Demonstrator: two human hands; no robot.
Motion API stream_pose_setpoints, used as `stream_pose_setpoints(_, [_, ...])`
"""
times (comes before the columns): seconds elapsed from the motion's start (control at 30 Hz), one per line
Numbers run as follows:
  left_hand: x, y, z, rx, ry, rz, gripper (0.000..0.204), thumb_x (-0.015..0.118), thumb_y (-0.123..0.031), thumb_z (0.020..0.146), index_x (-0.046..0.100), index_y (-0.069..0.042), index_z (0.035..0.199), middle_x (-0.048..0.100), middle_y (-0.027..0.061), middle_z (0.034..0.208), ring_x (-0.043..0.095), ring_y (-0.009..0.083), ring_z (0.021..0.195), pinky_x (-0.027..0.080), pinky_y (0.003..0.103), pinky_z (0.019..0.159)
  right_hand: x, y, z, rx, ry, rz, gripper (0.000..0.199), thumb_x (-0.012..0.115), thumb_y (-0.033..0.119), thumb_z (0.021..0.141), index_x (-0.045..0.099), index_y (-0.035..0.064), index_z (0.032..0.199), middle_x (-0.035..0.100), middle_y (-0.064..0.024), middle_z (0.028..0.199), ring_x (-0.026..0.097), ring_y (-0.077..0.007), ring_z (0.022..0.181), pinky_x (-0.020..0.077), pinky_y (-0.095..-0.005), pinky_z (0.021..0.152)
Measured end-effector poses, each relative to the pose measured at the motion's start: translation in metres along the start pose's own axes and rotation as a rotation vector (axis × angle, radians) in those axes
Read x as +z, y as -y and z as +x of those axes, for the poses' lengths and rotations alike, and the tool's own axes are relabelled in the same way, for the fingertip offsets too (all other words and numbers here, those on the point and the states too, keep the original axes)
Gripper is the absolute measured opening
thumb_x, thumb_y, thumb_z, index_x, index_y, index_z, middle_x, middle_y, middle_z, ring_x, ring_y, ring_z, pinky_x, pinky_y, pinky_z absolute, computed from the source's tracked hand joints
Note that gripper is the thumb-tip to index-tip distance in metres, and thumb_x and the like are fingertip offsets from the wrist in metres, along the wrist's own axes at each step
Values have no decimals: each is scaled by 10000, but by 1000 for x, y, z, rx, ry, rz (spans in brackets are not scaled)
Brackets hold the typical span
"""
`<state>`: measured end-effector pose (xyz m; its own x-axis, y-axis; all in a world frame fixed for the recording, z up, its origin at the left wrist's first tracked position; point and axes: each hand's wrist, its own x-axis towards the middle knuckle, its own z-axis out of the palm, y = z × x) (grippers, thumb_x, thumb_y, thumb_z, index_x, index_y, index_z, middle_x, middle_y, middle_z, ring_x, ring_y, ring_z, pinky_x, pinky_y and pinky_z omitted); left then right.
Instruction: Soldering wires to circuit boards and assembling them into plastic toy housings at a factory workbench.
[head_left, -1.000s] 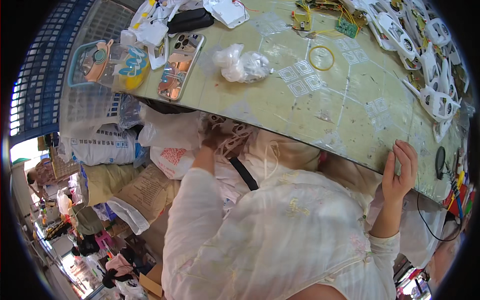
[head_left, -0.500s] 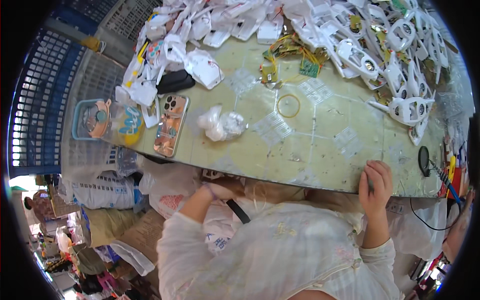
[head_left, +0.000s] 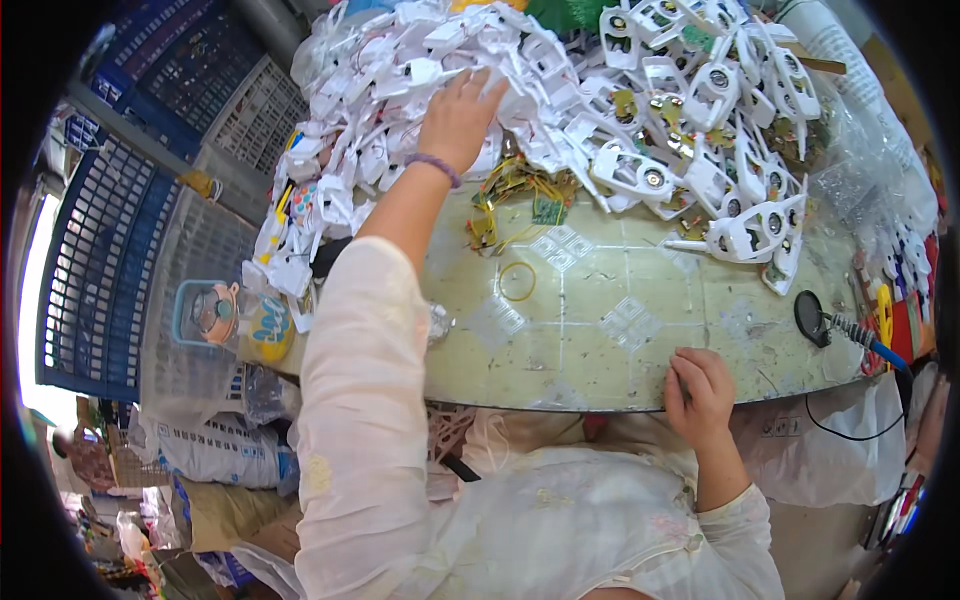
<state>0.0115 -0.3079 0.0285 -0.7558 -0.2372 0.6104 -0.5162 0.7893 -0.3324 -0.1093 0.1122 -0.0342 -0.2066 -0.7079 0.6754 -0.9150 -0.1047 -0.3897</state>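
My left hand [head_left: 460,125] is stretched far out over a heap of white plastic casings [head_left: 400,110], some with thin red wires. Its fingers are spread on or just above the parts, and no grip shows. My right hand [head_left: 702,395] rests at the table's near edge with fingers curled in and nothing visible in them. Beyond it lie white casings with round speakers [head_left: 745,235] set in them. Between the heap and me are a tangle of green circuit boards with yellow wires [head_left: 515,205] and a yellow rubber band [head_left: 517,281]. My left sleeve hides part of the table.
A soldering iron [head_left: 885,350] with a blue handle and a round black piece [head_left: 811,318] lie at the right. Left stand a clear bottle [head_left: 270,325] and blue plastic crates [head_left: 105,270]. Crumpled clear wrap [head_left: 440,322] shows beside my sleeve.
My left hand has come up from below the table edge and reached forward to the white casings. My right hand stays at the edge. The view has tilted toward the far side.
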Motion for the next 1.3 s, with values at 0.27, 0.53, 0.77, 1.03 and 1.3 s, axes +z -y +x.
stream_pose_setpoints(0.27, [23, 6, 30, 302, 170, 307, 367, 512, -163, 882, 515, -214, 1245, 537, 56, 1272, 444, 242, 1260, 330, 489, 1042, -1, -6, -5, 0, -68, 31, 181, 681, 5, 694, 646, 15, 871, 644, -125, 874, 633, -295, 707, 514, -364, 605])
stream_pose_setpoints(0.53, [-88, -82, -9, -447, 157, -590, 769, 699, -298, 695, 378, -11, 1332, 533, 243, 1207, 570, 396, 1050, 482, 448, 875, -2, -11, -7, 9, -29, 45, 203, 694, 42, 706, 650, 28, 903, 648, -118, 916, 640, -281, 754, 514, -350, 620])
stream_pose_setpoints(0.77, [-122, -116, -69, -341, 513, -282, 825, 692, -410, 687, 405, 24, 1328, 576, 203, 1085, 642, 374, 841, 537, 430, 698, 12, 4, 31, 403, 237, 480, 475, 689, 118, 784, 523, 37, 1222, 533, -198, 1228, 579, -359, 1026, 514, -374, 805])
stream_pose_setpoints(1.03, [-135, -96, -82, -384, 546, -22, 829, 745, -358, 628, 444, 10, 1308, 559, 155, 1093, 618, 309, 868, 506, 412, 708, 43, 29, 70, 416, 567, 583, 652, 671, 234, 814, 392, 57, 1376, 355, -282, 1406, 452, -449, 1206, 415, -437, 1001])
stream_pose_setpoints(1.3, [-131, -64, -100, 20, 157, 277, 732, 656, -64, 660, 446, -58, 1361, 522, 87, 1114, 535, 235, 869, 457, 351, 709, 67, 34, 73, 115, 469, 136, 505, 665, 209, 799, 494, 20, 1235, 460, -256, 1295, 511, -403, 1132, 466, -429, 920])
